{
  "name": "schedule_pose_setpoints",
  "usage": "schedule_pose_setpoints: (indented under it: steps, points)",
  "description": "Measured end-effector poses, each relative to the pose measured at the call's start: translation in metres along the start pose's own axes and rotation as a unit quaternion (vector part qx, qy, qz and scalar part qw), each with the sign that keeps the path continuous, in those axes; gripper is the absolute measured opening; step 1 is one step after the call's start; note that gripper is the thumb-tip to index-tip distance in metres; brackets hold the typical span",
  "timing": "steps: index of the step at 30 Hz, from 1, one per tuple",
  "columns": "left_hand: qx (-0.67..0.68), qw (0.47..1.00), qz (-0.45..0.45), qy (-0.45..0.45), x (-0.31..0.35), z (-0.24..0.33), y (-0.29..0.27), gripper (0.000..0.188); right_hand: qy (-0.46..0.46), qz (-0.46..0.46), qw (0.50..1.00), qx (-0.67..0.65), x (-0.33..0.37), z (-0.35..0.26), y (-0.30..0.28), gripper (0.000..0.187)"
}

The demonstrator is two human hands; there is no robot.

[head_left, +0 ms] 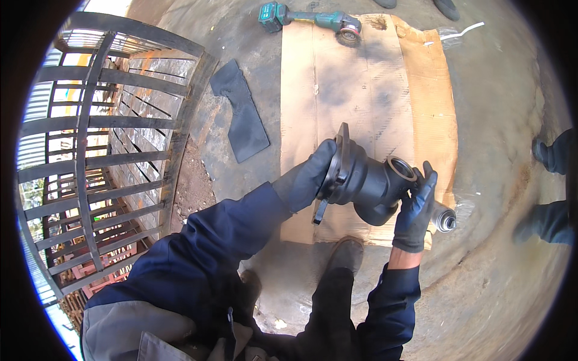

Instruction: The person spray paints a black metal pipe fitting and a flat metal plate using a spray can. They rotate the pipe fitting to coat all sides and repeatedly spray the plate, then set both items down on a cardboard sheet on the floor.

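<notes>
Between my two gloved hands I hold up a black flanged metal housing, tilted above a cardboard sheet. My left hand is closed round its flange end, with the thumb side against the plate. At the other end, my right hand supports the body beside a round opening with a bare metal rim. One right finger points upward past the rim, and the fingers under the part are hidden. A spray can shows just beyond my right hand, near the cardboard's edge, partly covered by the glove.
The flattened cardboard lies on the concrete floor. On its far edge rests a teal cordless angle grinder with a wire wheel. A black sheet piece lies to its left. Metal bars stand at left. Another person's legs are at right.
</notes>
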State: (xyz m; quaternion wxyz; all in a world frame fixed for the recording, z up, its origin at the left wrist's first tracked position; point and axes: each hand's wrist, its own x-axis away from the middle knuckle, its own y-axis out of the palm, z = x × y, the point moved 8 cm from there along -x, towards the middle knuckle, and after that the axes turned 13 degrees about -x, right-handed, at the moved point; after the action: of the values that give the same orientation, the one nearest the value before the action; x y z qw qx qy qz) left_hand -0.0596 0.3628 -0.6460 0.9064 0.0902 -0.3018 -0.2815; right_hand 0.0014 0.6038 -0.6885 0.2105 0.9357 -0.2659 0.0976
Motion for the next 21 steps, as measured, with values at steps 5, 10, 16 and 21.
schedule_pose_setpoints:
  steps: [5,10,16,21]
  points:
    - [-0.159,0.985,-0.043,0.053,0.016,-0.012,-0.029,0.104,-0.16,-0.036,0.982,0.091,0.028,-0.033,0.029,0.058]
    - [-0.234,0.971,0.005,0.057,0.029,-0.047,-0.064,0.089,-0.193,-0.048,0.976,0.087,0.029,-0.007,0.041,0.055]
    - [-0.224,0.972,0.051,-0.042,0.036,-0.099,-0.086,0.061,-0.175,-0.073,0.98,0.054,0.041,0.002,0.035,0.068]
    - [-0.045,0.924,0.379,0.005,0.083,-0.099,-0.127,0.061,-0.162,-0.002,0.972,0.171,0.08,0.003,0.009,0.059]
